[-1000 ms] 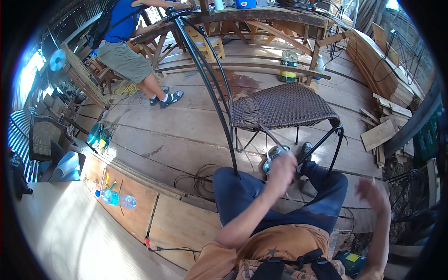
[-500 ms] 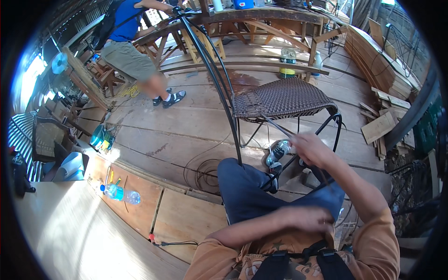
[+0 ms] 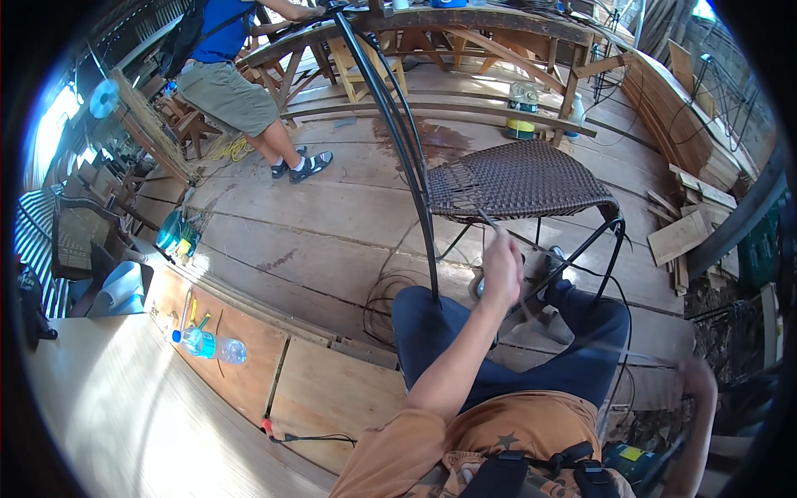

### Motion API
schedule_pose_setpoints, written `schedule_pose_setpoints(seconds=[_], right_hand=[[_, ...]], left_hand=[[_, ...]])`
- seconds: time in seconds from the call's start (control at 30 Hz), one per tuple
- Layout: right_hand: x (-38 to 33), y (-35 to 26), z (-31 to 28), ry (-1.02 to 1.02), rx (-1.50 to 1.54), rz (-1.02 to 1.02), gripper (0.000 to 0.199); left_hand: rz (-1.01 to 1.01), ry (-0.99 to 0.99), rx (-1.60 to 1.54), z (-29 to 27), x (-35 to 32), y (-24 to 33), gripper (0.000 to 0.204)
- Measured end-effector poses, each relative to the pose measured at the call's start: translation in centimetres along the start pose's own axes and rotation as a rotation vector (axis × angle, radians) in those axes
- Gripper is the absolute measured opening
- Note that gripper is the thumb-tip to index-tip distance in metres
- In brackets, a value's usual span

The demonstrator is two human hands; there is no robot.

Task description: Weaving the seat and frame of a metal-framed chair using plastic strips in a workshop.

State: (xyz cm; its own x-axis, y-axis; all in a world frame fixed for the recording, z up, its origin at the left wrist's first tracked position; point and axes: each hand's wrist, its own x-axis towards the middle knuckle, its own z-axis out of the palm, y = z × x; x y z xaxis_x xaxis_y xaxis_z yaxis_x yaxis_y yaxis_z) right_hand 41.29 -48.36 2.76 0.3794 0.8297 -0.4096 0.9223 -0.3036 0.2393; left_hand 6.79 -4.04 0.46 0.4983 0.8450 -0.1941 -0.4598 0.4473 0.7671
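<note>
Rattan strand [image 3: 481,217] stays pinched in my left hand [image 3: 501,270] at frame centre; I should pull it snug toward the woven seat [image 3: 519,178], my blurred right hand's [image 3: 696,378] grip unclear.

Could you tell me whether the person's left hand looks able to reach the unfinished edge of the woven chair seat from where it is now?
Probably yes. The left hand is raised just below the woven chair seat, gripping a thin strand that runs up to its unfinished edge, and nothing lies between them.

Your left hand [image 3: 501,270] was closed around a thin dark strand [image 3: 477,209] running up to the woven chair seat [image 3: 519,179]. Your right hand [image 3: 696,375] was blurred, low at the right. Another person [image 3: 224,79] stood by the workbench [image 3: 432,21]. Plastic bottle [image 3: 207,344] lay on the floor.
</note>
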Motion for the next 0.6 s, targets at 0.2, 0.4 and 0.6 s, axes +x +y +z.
schedule_pose_setpoints(seconds=[0.2,0.4,0.6], right_hand=[[19.3,-22.7,-22.6,0.196,1.226,-0.062,0.033],[24.7,-38.4,-26.9,-0.302,1.528,-0.026,0.021],[15.3,-30.2,-25.0,0.399,0.82,-0.605,0.017]], left_hand=[[0.198,-0.619,0.918,4.1,-13.8,-1.4,0.038],[0.374,-1.248,1.188,8.3,-20.2,-2.5,0.023],[0.282,-1.353,1.045,6.7,-18.8,-3.4,0.036]])
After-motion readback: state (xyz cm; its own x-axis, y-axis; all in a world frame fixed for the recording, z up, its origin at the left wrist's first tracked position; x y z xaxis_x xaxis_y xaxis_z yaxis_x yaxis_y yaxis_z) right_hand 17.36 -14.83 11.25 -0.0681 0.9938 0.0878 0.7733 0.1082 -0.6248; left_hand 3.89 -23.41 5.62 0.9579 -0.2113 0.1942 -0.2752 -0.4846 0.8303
